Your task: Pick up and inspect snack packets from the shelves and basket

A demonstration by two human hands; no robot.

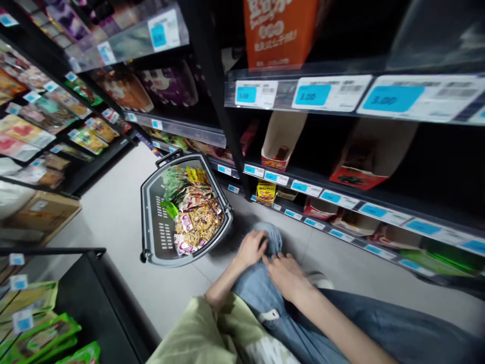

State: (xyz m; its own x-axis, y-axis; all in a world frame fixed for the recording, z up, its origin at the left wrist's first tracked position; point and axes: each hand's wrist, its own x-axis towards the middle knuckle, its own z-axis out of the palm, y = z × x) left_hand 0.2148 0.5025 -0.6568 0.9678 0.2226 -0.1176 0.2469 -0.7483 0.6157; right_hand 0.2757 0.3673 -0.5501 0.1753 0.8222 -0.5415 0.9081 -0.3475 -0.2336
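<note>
My left hand [252, 248] rests on the bent knee of my blue jeans [261, 288], its fingers curved loosely over the denim. Beside it, my right hand [286, 273] lies on the same leg with its fingers apart. Their fingertips come close together on the knee, and neither hand shows an item in it. To the left of the knee, a grey shopping basket [151, 215] stands on the floor. Inside are many small snack packets [202, 222], with green, yellow and reddish ones toward the far end and brown ones nearer me.
Black shelves [303, 126] with price tags rise in front and to the right; cardboard display boxes [278, 146] stand on them. An orange box [278, 33] is higher up. At left are packed racks [49, 116], a brown carton [41, 215] and a low black shelf [94, 298].
</note>
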